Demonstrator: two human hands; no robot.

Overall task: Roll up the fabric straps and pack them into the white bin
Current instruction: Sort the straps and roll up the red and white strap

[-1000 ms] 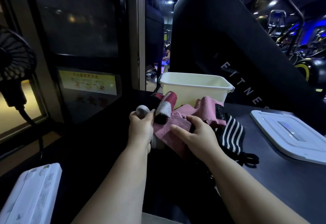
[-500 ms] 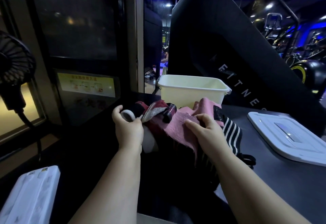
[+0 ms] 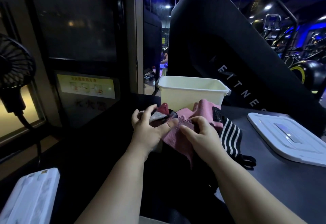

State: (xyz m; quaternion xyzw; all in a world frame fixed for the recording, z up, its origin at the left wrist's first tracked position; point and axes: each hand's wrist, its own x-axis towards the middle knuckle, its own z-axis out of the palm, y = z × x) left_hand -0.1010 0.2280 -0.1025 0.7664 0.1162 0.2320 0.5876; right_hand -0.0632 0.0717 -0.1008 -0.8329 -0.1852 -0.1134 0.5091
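My left grip (image 3: 148, 132) is curled round a dark red and grey strap (image 3: 159, 115), my right grip (image 3: 202, 135) pinches the pink strap (image 3: 178, 141) beside it, and the pink cloth bunches up in front of the white bin (image 3: 190, 95) just behind both. A black-and-white striped strap (image 3: 231, 132) lies just right of the right grip on the grey table (image 3: 282, 188), a white lid (image 3: 291, 135) further right. The room is a dim gym lit blue, with a black fan (image 3: 14, 61) at left and a big black machine (image 3: 229, 47) behind the bin.
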